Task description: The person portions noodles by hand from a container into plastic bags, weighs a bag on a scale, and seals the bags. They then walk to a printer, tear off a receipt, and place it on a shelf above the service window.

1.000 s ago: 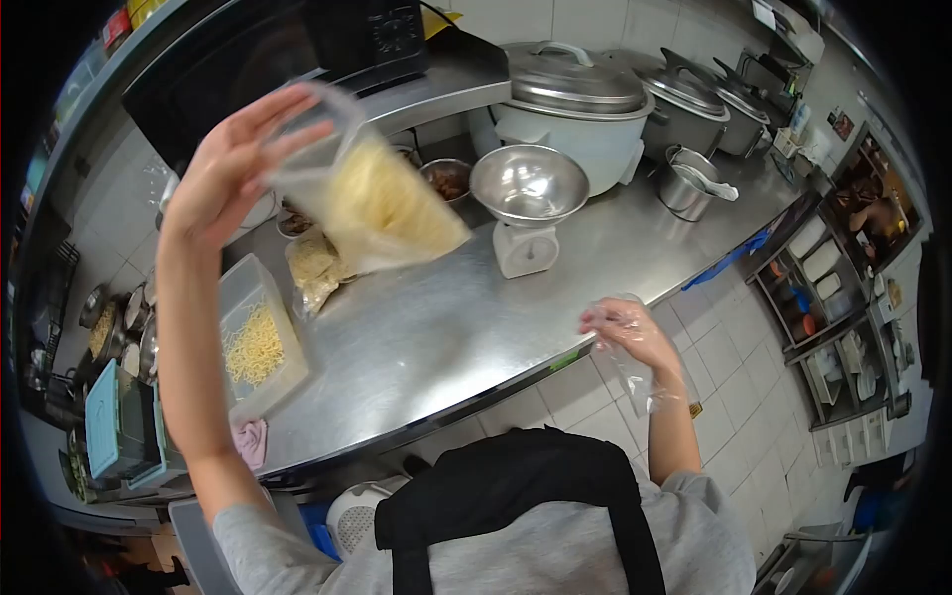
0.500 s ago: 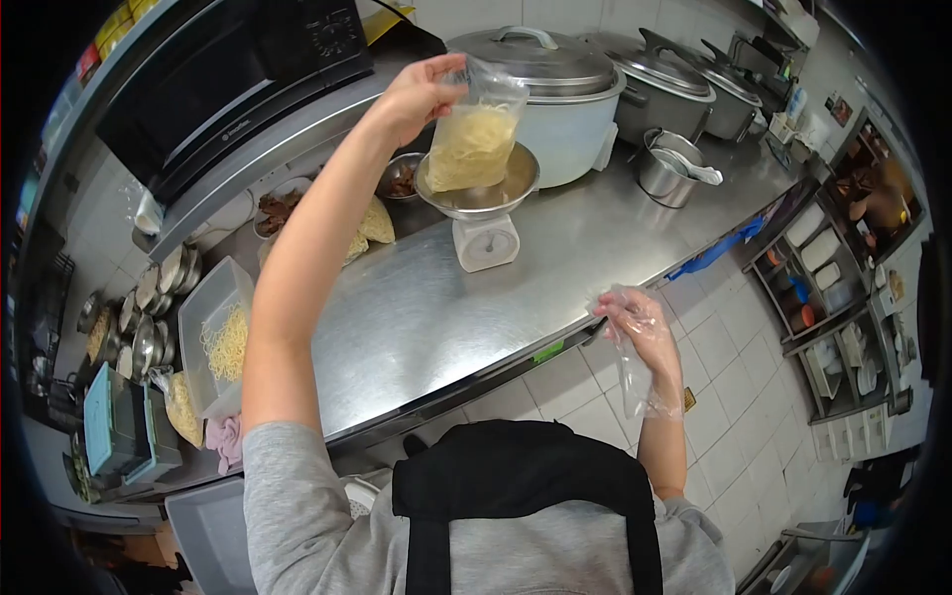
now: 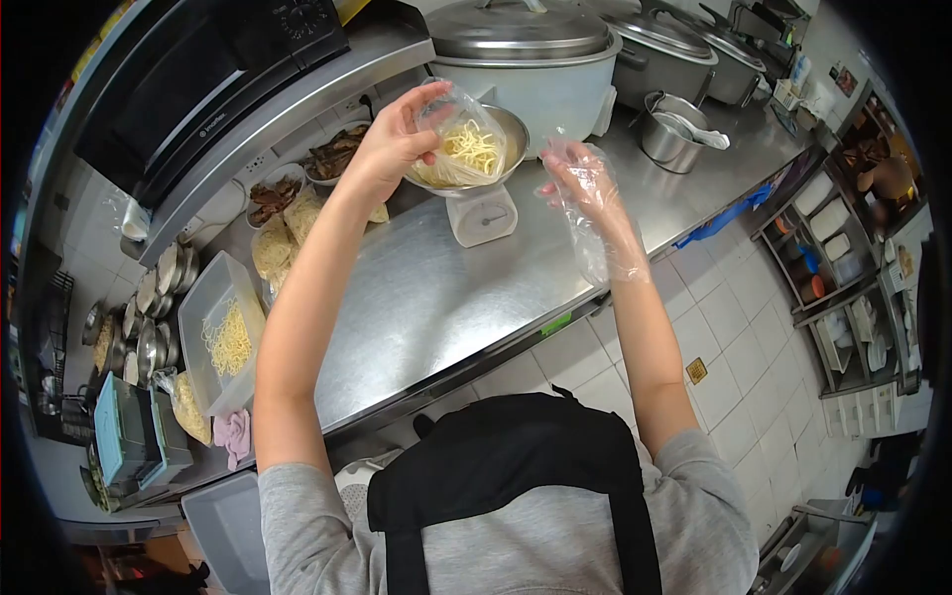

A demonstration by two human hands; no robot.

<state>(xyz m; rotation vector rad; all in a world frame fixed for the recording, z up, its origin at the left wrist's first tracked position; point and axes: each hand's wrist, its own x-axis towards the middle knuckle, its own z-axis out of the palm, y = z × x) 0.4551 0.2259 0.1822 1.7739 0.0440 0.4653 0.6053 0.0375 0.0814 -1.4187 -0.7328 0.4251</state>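
My left hand (image 3: 392, 144) grips the top of a clear plastic bag of noodles (image 3: 466, 149) that rests in the metal bowl (image 3: 511, 127) of a white kitchen scale (image 3: 483, 216). My right hand (image 3: 580, 183), covered by a loose clear plastic glove, hovers with fingers spread just right of the bowl, holding nothing. Both hands are over the steel counter (image 3: 446, 297).
A clear tub of noodles (image 3: 220, 337) sits at the counter's left, with filled noodle bags (image 3: 278, 248) and bowls of dark food (image 3: 332, 159) behind. Large rice cookers (image 3: 535, 59) and a steel pot (image 3: 674, 134) stand at the back. A microwave (image 3: 188, 79) sits on the shelf.
My left hand lowered the noodle bag from above into the scale bowl. My right hand rose from beside the counter edge up to the right of the bowl.
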